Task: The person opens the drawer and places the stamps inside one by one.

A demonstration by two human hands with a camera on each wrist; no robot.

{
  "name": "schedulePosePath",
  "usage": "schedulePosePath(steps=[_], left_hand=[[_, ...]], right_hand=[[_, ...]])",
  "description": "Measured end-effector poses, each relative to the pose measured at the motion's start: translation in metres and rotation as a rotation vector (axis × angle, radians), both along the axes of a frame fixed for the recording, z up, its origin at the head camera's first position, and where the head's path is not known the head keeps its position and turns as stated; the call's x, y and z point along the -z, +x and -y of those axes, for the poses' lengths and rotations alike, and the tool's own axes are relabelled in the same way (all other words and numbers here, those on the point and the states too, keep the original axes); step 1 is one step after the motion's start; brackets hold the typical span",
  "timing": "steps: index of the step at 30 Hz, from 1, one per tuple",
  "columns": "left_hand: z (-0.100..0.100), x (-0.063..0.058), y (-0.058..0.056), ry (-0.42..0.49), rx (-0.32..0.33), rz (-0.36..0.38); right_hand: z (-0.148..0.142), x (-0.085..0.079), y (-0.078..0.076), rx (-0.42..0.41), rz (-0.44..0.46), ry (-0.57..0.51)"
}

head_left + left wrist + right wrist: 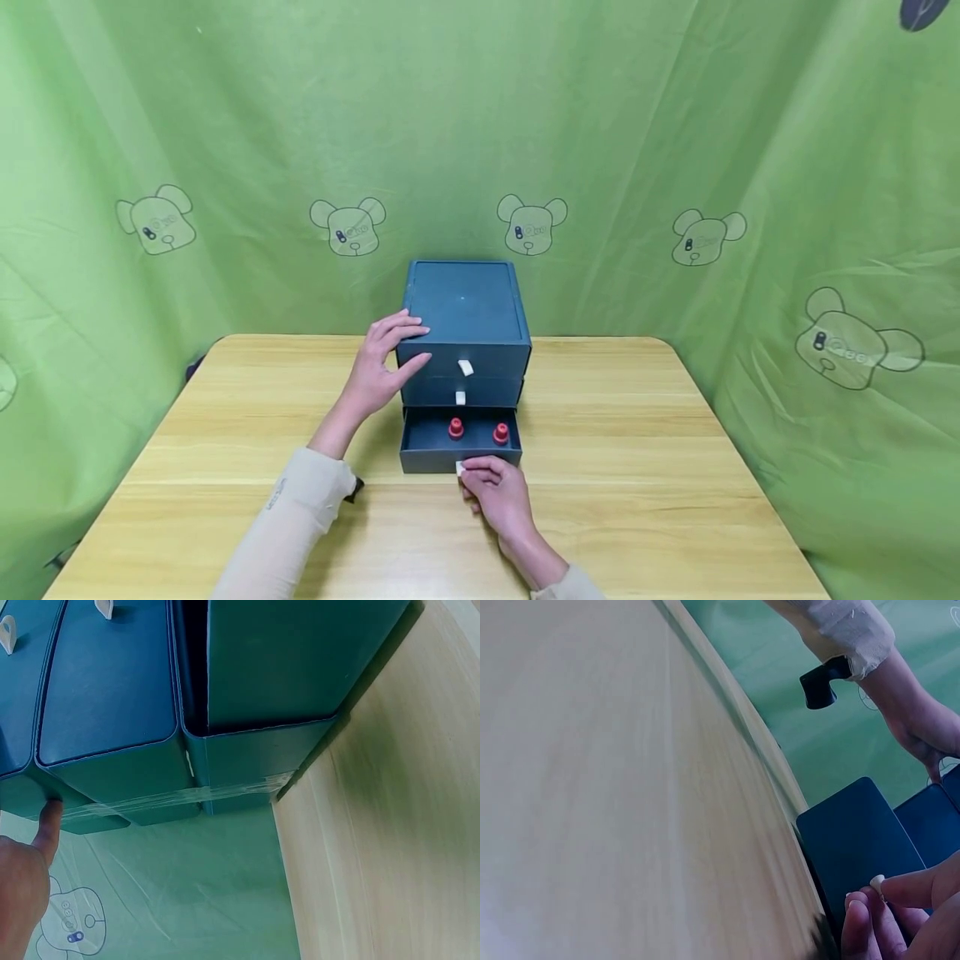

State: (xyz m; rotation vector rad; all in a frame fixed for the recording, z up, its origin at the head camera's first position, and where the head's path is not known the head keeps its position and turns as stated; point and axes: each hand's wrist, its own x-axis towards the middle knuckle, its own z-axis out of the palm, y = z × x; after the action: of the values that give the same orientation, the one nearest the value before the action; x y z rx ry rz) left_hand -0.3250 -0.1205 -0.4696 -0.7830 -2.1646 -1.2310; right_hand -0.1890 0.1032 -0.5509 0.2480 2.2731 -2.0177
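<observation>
A dark blue drawer unit (465, 300) with three stacked drawers stands on the table. Its bottom drawer (427, 461) is pulled out, and two red, knobbed pieces (456, 428) stand upright inside. My right hand (498, 496) pinches the white pull tab (877, 883) of that drawer between thumb and fingers. Against the upper left corner of the unit rests my left hand (378, 367), fingers on the top and thumb by the front edge. In the left wrist view one finger (49, 829) touches the side of the unit.
The wooden table (637, 467) reaches out on both sides of the unit. Behind it hangs a green curtain (450, 125) printed with bear heads. Clear tape (165, 799) runs along the unit's side. The upper two drawers, with white tabs (466, 367), are closed.
</observation>
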Motion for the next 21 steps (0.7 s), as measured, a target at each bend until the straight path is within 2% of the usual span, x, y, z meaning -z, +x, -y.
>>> schedulePosePath(steps=[12, 21], left_hand=[[-0.001, -0.001, -0.001, 0.004, -0.004, -0.020], [-0.001, -0.001, 0.000, 0.009, -0.002, 0.000]], right_hand=[[0.002, 0.000, -0.013, 0.006, -0.014, -0.013], [0.003, 0.001, -0.019, 0.007, -0.023, -0.025]])
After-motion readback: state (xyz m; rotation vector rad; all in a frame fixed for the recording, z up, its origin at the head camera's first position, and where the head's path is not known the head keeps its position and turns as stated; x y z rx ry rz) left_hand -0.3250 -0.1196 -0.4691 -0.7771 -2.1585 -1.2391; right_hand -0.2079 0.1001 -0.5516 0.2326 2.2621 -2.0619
